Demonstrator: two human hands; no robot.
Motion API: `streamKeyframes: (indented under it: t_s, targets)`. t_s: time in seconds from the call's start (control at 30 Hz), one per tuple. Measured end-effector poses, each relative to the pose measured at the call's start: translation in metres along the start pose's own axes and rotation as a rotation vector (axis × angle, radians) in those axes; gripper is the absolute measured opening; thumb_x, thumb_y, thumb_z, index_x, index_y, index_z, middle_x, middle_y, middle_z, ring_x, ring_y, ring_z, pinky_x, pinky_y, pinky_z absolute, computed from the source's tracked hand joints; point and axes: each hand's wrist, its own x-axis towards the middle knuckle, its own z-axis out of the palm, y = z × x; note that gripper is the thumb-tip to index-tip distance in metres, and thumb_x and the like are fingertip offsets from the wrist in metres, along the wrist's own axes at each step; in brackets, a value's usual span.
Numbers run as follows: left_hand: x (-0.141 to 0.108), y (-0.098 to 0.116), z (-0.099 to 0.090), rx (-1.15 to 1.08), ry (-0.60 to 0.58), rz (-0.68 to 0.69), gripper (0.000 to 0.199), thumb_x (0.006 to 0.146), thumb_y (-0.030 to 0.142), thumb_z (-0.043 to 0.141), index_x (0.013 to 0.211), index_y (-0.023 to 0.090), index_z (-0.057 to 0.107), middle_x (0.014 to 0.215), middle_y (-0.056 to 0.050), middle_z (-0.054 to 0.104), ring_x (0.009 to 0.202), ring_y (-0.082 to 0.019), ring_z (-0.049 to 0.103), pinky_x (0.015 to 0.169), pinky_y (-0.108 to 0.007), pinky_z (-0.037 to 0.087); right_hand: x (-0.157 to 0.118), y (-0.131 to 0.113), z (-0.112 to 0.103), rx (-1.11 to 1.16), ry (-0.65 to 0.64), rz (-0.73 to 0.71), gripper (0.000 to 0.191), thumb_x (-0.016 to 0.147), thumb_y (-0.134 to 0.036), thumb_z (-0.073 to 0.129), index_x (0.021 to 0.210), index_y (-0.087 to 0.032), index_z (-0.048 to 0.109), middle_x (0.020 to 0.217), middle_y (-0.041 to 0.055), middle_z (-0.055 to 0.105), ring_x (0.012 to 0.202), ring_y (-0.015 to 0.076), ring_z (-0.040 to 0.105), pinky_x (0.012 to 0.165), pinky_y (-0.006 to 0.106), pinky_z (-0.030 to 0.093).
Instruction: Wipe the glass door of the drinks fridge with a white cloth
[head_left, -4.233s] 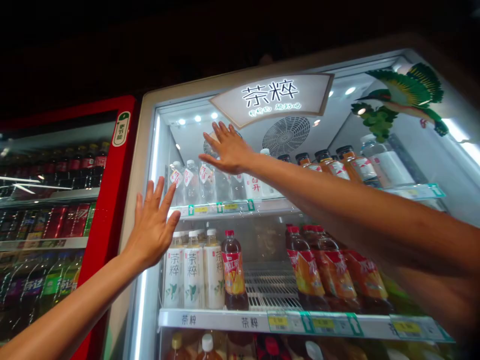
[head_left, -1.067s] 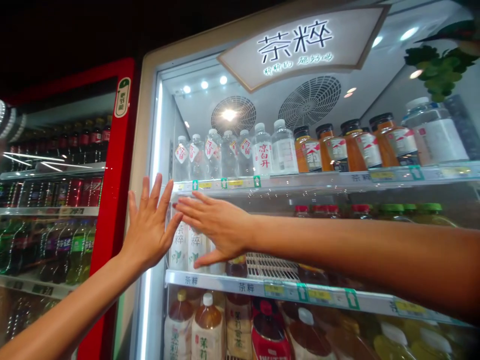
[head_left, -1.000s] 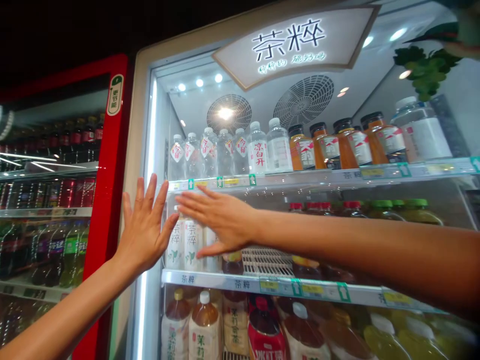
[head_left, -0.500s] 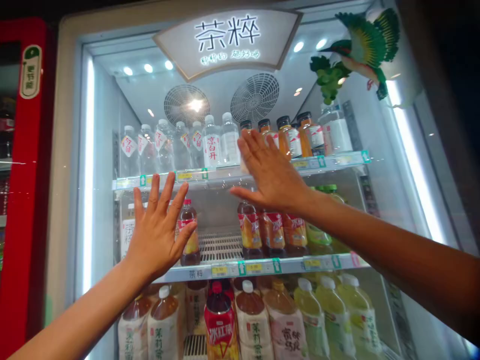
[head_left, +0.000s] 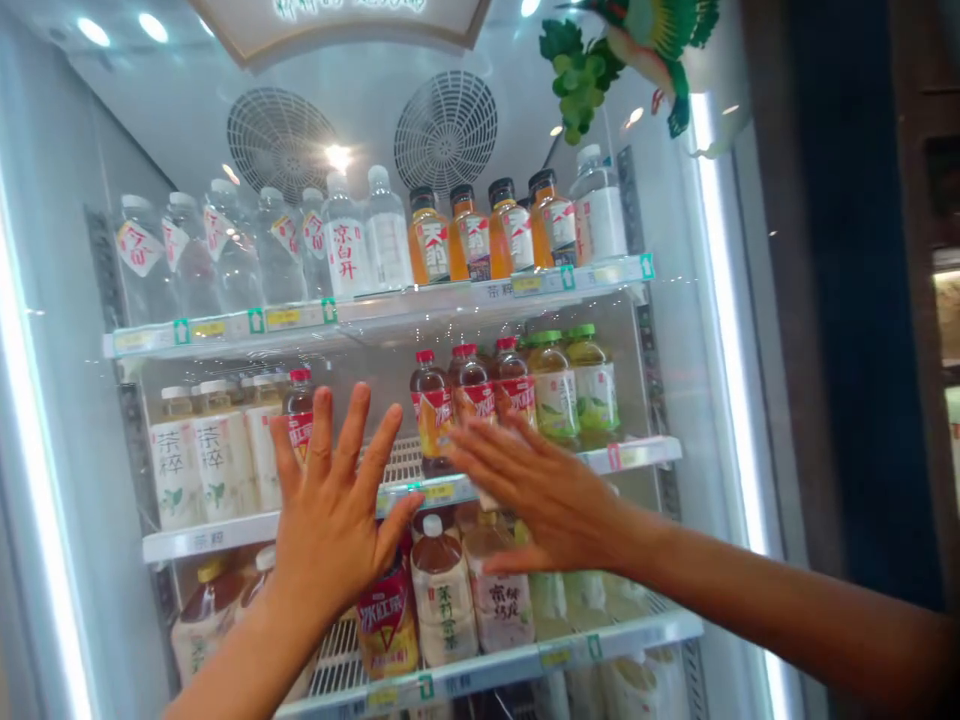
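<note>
My left hand (head_left: 337, 515) is raised with its fingers spread, holding nothing. It is in front of the middle shelf of a lit drinks cooler and partly covers a red-capped iced tea bottle (head_left: 299, 385). To its right, my right hand (head_left: 551, 495) is stretched out flat with its thumb apart, also bare and slightly blurred. Behind its fingertips are red-labelled tea bottles (head_left: 433, 405) and a pink-labelled bottle (head_left: 504, 605). Whether either palm touches the glass, I cannot tell.
Clear water bottles (head_left: 236, 255) and black-capped orange bottles (head_left: 514, 235) line the top shelf (head_left: 420, 300). White-labelled tea bottles (head_left: 174, 460) stand at middle left, green-capped ones (head_left: 592, 390) at right. A bird decoration (head_left: 660, 50) is at the upper right. Bright light strips (head_left: 739, 380) edge the cooler.
The view has come closer and turned right and downward, so the red cabinet at left has gone. My right hand has dropped from the top shelf's level to below the middle shelf's bottles.
</note>
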Motion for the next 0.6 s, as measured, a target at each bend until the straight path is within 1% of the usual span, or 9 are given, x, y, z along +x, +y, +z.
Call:
streamKeyframes:
  t_s: [0.13,0.17,0.2,0.27,0.3,0.37,0.47,0.53,0.6]
  targets:
    - [-0.018,0.026,0.007,-0.019,0.001,-0.014,0.086,0.1,0.051,0.049,0.169,0.029,0.002,0.177,0.001,-0.011,0.164,-0.027,-0.015,0.132,-0.056,-0.016,-0.027,-0.001,0.0,-0.104,0.176,0.446,0.107,0.095,-0.082,0.032,0.167,-0.019,-0.014,0.175,0.0133,-0.004,0.163,0.0373,0.0,0.129,0.071,0.008]
    - [-0.021,0.031,0.009,-0.032,0.006,-0.029,0.086,0.1,0.051,0.05,0.169,0.03,0.002,0.177,0.001,-0.011,0.164,-0.027,-0.016,0.132,-0.056,-0.016,-0.034,-0.006,0.001,-0.116,0.188,0.457,0.107,0.095,-0.083,0.029,0.167,-0.016,-0.014,0.175,0.0133,-0.008,0.163,0.0361,-0.003,0.13,0.069,0.007]
    - [-0.024,0.036,0.01,-0.049,0.015,-0.043,0.086,0.1,0.051,0.05,0.169,0.03,0.003,0.177,0.001,-0.011,0.164,-0.027,-0.016,0.132,-0.057,-0.016,-0.042,-0.011,0.003,-0.123,0.172,0.405,0.109,0.094,-0.085,0.026,0.167,-0.013,-0.012,0.174,0.0129,-0.01,0.163,0.0333,-0.006,0.131,0.065,0.006]
    - [-0.028,0.043,0.014,-0.09,0.028,-0.066,0.083,0.101,0.052,0.048,0.168,0.03,0.005,0.177,0.001,-0.011,0.164,-0.027,-0.017,0.131,-0.059,-0.016,-0.057,-0.017,0.006,-0.135,0.081,0.217,0.113,0.091,-0.089,0.021,0.167,-0.009,-0.004,0.175,0.0108,-0.006,0.164,0.027,-0.005,0.134,0.054,0.008]
    - [-0.029,0.046,0.016,-0.11,0.03,-0.071,0.082,0.101,0.053,0.047,0.168,0.03,0.007,0.177,0.0,-0.01,0.164,-0.028,-0.016,0.131,-0.059,-0.016,-0.063,-0.016,0.005,-0.155,0.053,0.19,0.113,0.091,-0.089,0.02,0.167,-0.009,-0.003,0.176,0.0101,-0.006,0.164,0.0261,-0.004,0.135,0.052,0.008]
    - [-0.028,0.051,0.019,-0.133,0.032,-0.066,0.081,0.101,0.054,0.047,0.168,0.029,0.01,0.178,-0.001,-0.009,0.164,-0.029,-0.016,0.13,-0.06,-0.016,-0.075,0.0,0.0,-0.198,0.054,0.305,0.106,0.095,-0.085,0.019,0.167,-0.011,-0.007,0.176,0.0098,-0.007,0.164,0.0282,-0.002,0.134,0.055,0.007]
    - [-0.021,0.059,0.024,-0.127,0.046,-0.074,0.082,0.101,0.052,0.05,0.168,0.028,0.01,0.178,-0.001,-0.01,0.164,-0.029,-0.016,0.13,-0.06,-0.016,-0.092,0.025,-0.011,-0.215,0.133,0.618,0.095,0.1,-0.076,0.015,0.166,-0.016,-0.017,0.175,0.01,-0.013,0.163,0.0329,-0.005,0.132,0.064,0.005]
    - [-0.015,0.064,0.027,-0.117,0.057,-0.1,0.082,0.101,0.05,0.051,0.168,0.029,0.009,0.178,-0.001,-0.01,0.164,-0.029,-0.016,0.13,-0.06,-0.016,-0.104,0.025,-0.011,-0.201,0.146,0.634,0.096,0.1,-0.077,0.014,0.166,-0.015,-0.016,0.175,0.0098,-0.013,0.163,0.0335,-0.004,0.132,0.064,0.007]
    - [-0.01,0.07,0.03,-0.107,0.061,-0.104,0.083,0.101,0.049,0.052,0.168,0.028,0.009,0.178,-0.001,-0.01,0.164,-0.029,-0.016,0.13,-0.06,-0.016,-0.113,0.021,-0.01,-0.185,0.116,0.513,0.103,0.096,-0.082,0.015,0.167,-0.012,-0.011,0.176,0.0098,-0.011,0.163,0.0337,-0.001,0.131,0.063,0.013]
